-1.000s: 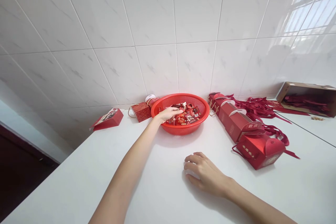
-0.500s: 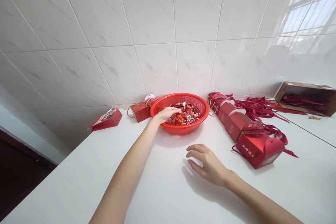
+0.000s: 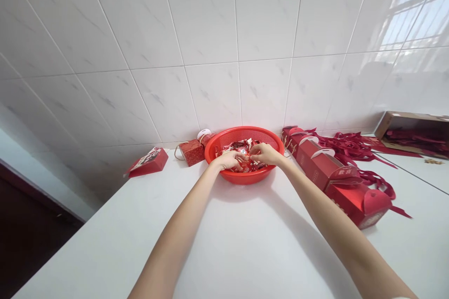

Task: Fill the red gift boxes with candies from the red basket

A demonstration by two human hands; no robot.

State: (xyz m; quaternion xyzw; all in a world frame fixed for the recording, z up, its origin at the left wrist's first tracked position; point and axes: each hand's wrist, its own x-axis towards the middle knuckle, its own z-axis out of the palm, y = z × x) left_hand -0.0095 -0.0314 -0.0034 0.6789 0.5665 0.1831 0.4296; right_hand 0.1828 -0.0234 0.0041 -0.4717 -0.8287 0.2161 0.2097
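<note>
A red plastic colander (image 3: 245, 178) stands by the wall with a heap of wrapped candies (image 3: 249, 164) in it, mostly red. Both my hands reach inside. My left hand (image 3: 232, 160) is over the candies on the left, palm down, its fingers apart and touching the pile. From the right comes my right hand (image 3: 264, 153), fingers bent and apart, their tips at the candies close to the left fingertips. Neither hand shows a candy lifted from the heap, though the fingers partly cover what lies beneath.
Red gift boxes (image 3: 317, 163) line up to the right, with dark red ribbons (image 3: 345, 145) behind them. An open cardboard box (image 3: 416, 126) lies at far right. Left of the colander are a small patterned box (image 3: 192, 152) and a red box (image 3: 149, 162). The white table (image 3: 238, 243) meets a tiled wall.
My right hand has moved from above the table forward into the colander. My left hand has gone a little deeper into the candies, its fingers now pointing down. The view has shifted slightly.
</note>
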